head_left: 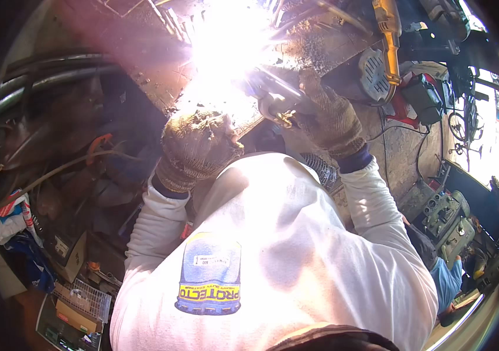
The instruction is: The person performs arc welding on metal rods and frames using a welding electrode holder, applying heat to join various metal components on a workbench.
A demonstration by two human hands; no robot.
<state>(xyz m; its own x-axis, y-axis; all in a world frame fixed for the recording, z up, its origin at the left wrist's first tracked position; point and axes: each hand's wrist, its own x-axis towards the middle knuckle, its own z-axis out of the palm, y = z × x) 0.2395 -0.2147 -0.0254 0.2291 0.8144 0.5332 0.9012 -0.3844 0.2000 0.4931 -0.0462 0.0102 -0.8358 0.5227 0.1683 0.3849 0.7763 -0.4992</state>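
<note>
A blinding white welding arc burns over the worktable and washes out whatever lies beneath it. My right hand, in a worn brown knit glove, is wrapped round a dark, clamp-like welding electrode holder, whose front end points into the glare. Lower left of the arc, by the table's near edge, is my left hand in a dirty glove. Its fingers are curled, and the glare hides what they grip, if anything.
A yellow power tool lies at the table's far right. Beyond it on the floor stands a red and black machine with cables. Pipes and a hose run along the left. A wire basket sits lower left. A person in blue is at right.
</note>
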